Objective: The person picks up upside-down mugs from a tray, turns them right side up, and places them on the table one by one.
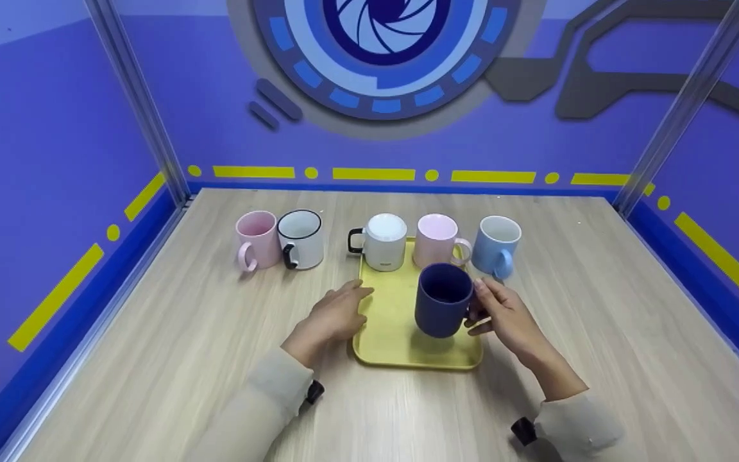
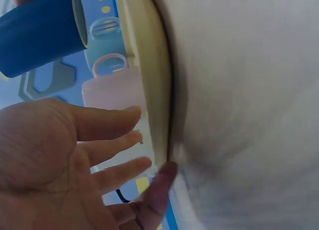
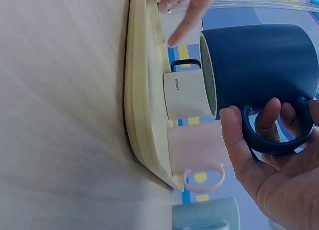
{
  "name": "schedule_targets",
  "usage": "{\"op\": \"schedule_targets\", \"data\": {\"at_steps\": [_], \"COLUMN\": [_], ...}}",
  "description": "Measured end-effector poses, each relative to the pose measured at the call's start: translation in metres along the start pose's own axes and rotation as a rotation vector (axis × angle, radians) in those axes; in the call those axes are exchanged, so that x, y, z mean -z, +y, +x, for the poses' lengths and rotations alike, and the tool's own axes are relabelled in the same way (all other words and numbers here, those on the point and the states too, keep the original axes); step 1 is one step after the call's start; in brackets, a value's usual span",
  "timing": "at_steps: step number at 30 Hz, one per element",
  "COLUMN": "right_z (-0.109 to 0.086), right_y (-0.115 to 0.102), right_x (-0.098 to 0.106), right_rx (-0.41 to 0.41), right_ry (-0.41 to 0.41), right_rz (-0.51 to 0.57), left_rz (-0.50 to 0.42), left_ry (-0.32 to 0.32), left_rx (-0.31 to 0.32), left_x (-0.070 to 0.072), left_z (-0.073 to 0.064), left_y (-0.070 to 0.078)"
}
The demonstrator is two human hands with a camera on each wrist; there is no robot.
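A dark blue mug hangs upright over the front part of the yellow tray, its pale underside facing the tray in the right wrist view. My right hand holds it by the handle, with fingers curled through the loop. At the tray's left edge is my left hand, its fingers spread and loosely extended, fingertips right at the rim in the left wrist view. Toward the tray's back end stand a white mug with a black handle and a pale pink mug.
A light blue mug stands right of the tray's back end. On the left side of the wooden table are a pink mug and a white mug with a black rim, close together. Blue-purple panels enclose the table behind and at the sides.
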State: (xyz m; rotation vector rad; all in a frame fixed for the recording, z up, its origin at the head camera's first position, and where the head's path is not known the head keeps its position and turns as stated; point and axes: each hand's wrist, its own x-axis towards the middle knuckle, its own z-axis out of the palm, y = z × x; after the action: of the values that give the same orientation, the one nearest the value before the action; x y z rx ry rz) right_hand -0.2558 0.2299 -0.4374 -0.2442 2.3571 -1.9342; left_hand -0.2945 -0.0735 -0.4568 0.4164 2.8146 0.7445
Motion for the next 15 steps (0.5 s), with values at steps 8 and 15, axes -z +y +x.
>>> {"op": "schedule_targets", "data": {"at_steps": [8,15], "right_z": [-0.001,-0.002], "right_y": [-0.001,0.003], "right_x": [0.006,0.011], "right_rx": [-0.022,-0.043], "right_ry": [0.028,0.043], "right_rz": [-0.007,0.004], "left_rz": [0.058,0.156], "left_ry": [-0.129,-0.166], "left_rx": [0.103,0.094], "left_x": [-0.004,-0.004], "left_z": [0.0,-0.003], "left_y": [-0.001,-0.001]}}
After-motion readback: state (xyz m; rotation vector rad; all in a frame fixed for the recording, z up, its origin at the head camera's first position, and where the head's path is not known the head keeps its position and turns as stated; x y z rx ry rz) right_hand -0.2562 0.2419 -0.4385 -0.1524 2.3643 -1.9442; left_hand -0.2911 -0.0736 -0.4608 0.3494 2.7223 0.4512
